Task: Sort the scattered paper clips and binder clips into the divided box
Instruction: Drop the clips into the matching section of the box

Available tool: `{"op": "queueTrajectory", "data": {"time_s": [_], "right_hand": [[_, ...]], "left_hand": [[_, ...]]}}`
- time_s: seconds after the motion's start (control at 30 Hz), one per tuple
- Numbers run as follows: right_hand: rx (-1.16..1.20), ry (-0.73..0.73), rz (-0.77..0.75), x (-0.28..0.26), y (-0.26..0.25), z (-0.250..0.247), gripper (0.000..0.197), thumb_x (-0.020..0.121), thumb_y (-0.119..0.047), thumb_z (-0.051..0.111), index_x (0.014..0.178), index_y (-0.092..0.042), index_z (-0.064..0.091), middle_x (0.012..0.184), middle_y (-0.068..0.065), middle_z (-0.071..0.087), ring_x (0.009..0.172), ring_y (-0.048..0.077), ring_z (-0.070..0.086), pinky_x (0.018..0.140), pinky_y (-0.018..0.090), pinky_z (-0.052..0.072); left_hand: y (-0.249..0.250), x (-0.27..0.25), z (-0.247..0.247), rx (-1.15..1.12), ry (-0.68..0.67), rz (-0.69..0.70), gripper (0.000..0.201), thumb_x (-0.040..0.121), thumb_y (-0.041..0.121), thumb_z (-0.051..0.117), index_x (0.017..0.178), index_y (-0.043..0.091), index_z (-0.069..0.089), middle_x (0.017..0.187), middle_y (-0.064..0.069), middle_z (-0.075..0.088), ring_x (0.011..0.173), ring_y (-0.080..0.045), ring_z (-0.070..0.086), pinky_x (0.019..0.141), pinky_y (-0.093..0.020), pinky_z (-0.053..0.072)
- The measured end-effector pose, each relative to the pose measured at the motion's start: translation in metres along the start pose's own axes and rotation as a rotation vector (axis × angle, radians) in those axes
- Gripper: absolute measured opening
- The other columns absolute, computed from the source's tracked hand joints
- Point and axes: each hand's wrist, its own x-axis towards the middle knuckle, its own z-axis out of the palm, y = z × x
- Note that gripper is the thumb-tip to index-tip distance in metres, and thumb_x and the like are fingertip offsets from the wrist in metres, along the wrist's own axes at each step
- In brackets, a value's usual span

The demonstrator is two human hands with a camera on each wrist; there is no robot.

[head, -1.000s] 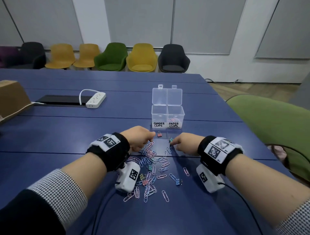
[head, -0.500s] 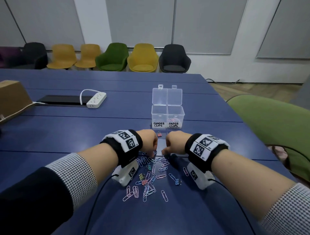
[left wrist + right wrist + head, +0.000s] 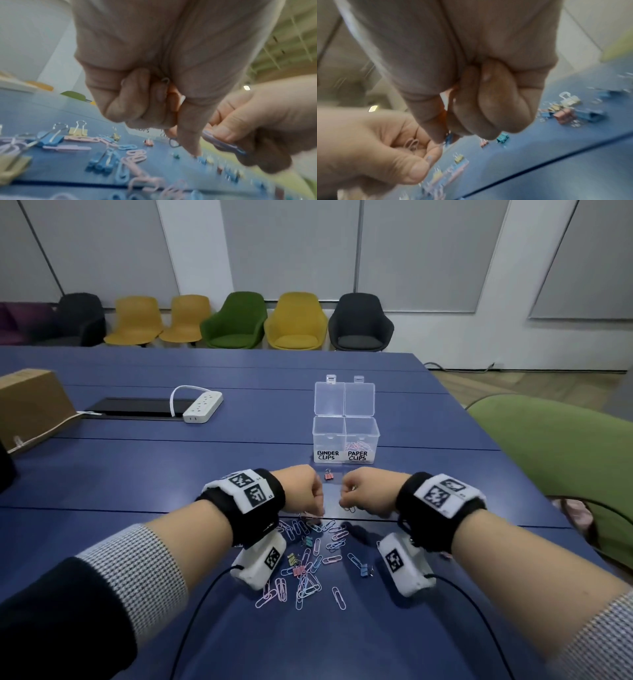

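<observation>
Head view shows our two hands low in the centre of the frame, above the scattered pastel wire paper clips and small coloured metal binder clips on the blue table. The clear plastic divided box, lids up, stands just above the hands in the frame; its right cell, labelled PAPER CLIPS, holds a few pink clips, while the left cell, labelled BINDER CLIPS, looks bare.

Our left hand is curled, fingers folded into the palm; the right wrist view shows a pink paper clip cupped in it. Our right hand is curled too, thumb and fingers pinching a lilac-and-blue paper clip.

We judge the paper clips very light, thin and slippery, lying flat, so best slid or nipped by an edge. The binder clips are stiffer and bulkier; their raised wire loops offer a ready hold.

Both wrist views are blurred. How many clips each fist holds we cannot tell. One red binder clip lies alone between hands and box.
</observation>
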Motion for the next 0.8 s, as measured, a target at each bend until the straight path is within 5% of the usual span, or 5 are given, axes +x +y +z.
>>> {"op": "queueTrajectory", "data": {"time_s": [0.17, 0.4, 0.53, 0.7, 0.8], "right_hand": [[1.061, -0.075, 0.074, -0.03, 0.038, -0.011, 0.032, 0.092, -0.017, 0.04, 0.062, -0.022, 0.031, 0.051, -0.006, 0.023, 0.035, 0.005, 0.015, 0.039, 0.011, 0.01], [1.676, -0.079, -0.101, -0.056, 0.064, -0.017, 0.022, 0.076, -0.022, 0.041, 0.055, -0.014, 0.045, 0.05, 0.0, 0.037, 0.033, 0.009, 0.03, 0.034, 0.015, 0.015], [1.61, -0.012, -0.014, -0.056, 0.058, -0.013, 0.022, 0.082, -0.024, 0.046, 0.063, -0.016, 0.041, 0.05, -0.002, 0.039, 0.032, 0.006, 0.028, 0.034, 0.012, 0.014], [0.934, -0.024, 0.122, -0.056, 0.045, 0.001, 0.029, 0.095, -0.013, 0.044, 0.067, -0.019, 0.042, 0.049, -0.007, 0.029, 0.035, 0.004, 0.018, 0.036, 0.009, 0.012], [0.97, -0.051, 0.169, -0.055, 0.039, 0.005, 0.026, 0.089, -0.013, 0.04, 0.065, -0.02, 0.034, 0.05, -0.006, 0.03, 0.037, 0.006, 0.016, 0.037, 0.01, 0.011]], "left_hand": [[-0.003, -0.013, -0.009, -0.97, 0.029, -0.14, 0.028, 0.093, 0.02, 0.054, 0.067, 0.013, 0.049, 0.055, 0.003, 0.031, 0.045, -0.011, 0.022, 0.042, -0.018, 0.017], [0.0, -0.014, -0.005, -1.925, -0.129, -0.231, 0.008, 0.071, 0.007, 0.033, 0.067, 0.013, 0.036, 0.051, -0.001, 0.036, 0.032, -0.011, 0.032, 0.03, -0.014, 0.017], [0.007, -0.013, 0.001, -1.695, -0.081, -0.237, 0.017, 0.085, 0.013, 0.035, 0.07, 0.012, 0.043, 0.057, 0.0, 0.04, 0.036, -0.008, 0.035, 0.03, -0.013, 0.018], [0.024, -0.016, 0.007, -0.989, 0.006, -0.141, 0.029, 0.094, 0.027, 0.052, 0.069, 0.014, 0.051, 0.052, 0.004, 0.026, 0.038, -0.008, 0.019, 0.038, -0.015, 0.013], [0.027, -0.019, 0.007, -0.551, -0.042, -0.072, 0.027, 0.085, 0.035, 0.066, 0.068, 0.017, 0.057, 0.054, 0.003, 0.036, 0.044, -0.013, 0.028, 0.042, -0.018, 0.025]]}}
